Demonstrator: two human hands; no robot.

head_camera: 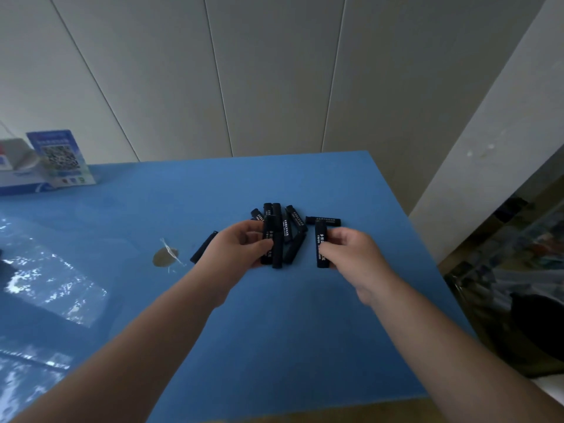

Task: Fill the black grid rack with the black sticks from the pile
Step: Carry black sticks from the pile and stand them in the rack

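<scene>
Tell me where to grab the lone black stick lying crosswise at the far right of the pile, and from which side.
Pinch the crosswise stick across its middle, thumb on the near long side and fingers on the far one, coming from above. It lies flat on the blue table with both long sides apparently clear; its near side sits close to the stick held in the right hand.

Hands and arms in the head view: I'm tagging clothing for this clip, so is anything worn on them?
Nothing visible. The left hand and right hand are bare, with no gloves, and no rings or watch that show. Both forearms are uncovered as far as the frame's bottom edge; no sleeve appears.
</scene>
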